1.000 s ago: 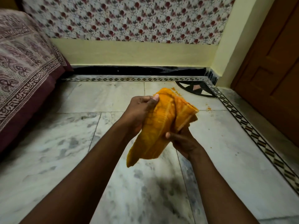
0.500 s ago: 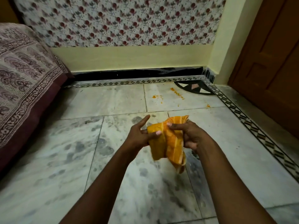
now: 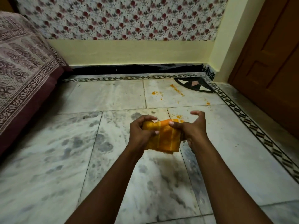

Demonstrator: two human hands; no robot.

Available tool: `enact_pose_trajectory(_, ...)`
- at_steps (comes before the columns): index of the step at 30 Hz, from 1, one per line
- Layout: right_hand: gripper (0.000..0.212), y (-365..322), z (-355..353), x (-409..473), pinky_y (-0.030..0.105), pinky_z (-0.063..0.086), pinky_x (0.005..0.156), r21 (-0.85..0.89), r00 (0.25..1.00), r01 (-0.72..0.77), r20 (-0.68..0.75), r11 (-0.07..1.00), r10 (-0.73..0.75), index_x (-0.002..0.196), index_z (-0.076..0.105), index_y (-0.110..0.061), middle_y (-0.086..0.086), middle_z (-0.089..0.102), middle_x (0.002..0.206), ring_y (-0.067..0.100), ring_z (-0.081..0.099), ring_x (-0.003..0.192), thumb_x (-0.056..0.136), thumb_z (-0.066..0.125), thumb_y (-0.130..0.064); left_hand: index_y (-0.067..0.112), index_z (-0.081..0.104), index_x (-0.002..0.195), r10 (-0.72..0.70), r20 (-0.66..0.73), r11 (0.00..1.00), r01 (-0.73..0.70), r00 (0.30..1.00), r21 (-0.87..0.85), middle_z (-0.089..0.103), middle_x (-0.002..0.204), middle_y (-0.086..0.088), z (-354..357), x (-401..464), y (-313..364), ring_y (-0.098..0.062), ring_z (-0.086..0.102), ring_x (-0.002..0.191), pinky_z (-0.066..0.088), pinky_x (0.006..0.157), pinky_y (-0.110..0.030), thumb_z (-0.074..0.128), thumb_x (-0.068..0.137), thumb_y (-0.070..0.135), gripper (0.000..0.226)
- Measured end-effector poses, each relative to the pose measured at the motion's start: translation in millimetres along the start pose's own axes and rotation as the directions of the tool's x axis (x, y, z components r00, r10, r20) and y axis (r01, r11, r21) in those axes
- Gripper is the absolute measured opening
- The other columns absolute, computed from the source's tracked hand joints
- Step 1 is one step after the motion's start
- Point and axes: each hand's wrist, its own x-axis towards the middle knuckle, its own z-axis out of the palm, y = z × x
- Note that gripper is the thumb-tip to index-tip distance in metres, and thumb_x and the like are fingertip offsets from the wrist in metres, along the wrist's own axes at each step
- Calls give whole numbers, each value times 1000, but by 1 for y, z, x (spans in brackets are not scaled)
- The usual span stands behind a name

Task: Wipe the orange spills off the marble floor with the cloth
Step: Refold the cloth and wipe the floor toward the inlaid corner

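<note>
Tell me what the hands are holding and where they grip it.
Both hold the folded orange cloth: left hand grips its left edge, right hand pinches its upper right part.

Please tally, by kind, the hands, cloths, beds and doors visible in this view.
Hands: 2 (left hand, right hand)
Cloth: 1 (orange cloth, held in both hands)
Bed: 1 (bed)
Door: 1 (wooden door)
Total: 5
</note>
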Motion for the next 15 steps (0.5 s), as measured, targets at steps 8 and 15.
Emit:
enact_pose_trajectory(8,76,5,-14,1,25,62,76,-88,921,334,240,938,-306,129,69,-22,-6,65,126,18,61,116,64,91,11,25,82,103,-195,6,956,192,981,-223,73,121,-7,-7,6,-9,-31,69,113,64,79,-44,84,89,20,15)
enact_pose_trajectory(15,69,24,-15,7,42,56,102,-289,922,375,211,881,-324,125,76,-15,5,72,128,21,63,119,61,94,5,26,81,116,91,-25,995,-91,995,31,74,122,2,-1,4,-11,-16,68,111,60,82,-28,84,77,-8,51)
